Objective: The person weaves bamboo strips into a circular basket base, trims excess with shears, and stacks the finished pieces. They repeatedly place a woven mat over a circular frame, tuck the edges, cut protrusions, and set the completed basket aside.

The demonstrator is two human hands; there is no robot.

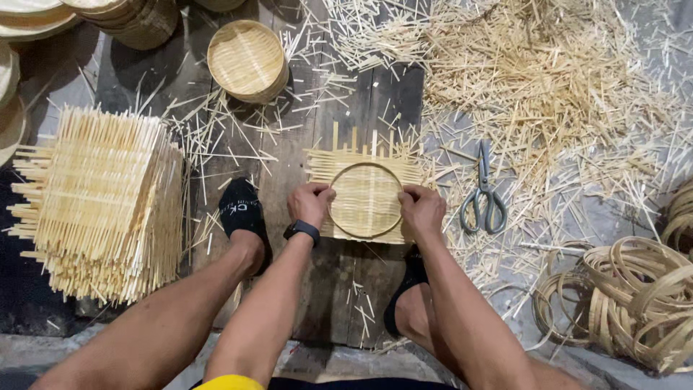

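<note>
Bare forearms and knees fill the near edge, and beyond them a round bamboo hoop [366,200] is gripped on both sides, the left hand [310,204] closed on its left rim and the right hand [422,209] closed on its right rim. That hoop is pressed flat onto a square woven bamboo mat [364,165] lying on dark wooden planks [289,173]. Just right of the hoop, grey scissors [484,193] are seen among loose bamboo splints [534,79]; well left of it a stack of woven mats [101,202] is piled, beyond it a finished round basket [247,59] is set, and to its lower right spare hoops [635,296] are heaped.
</note>
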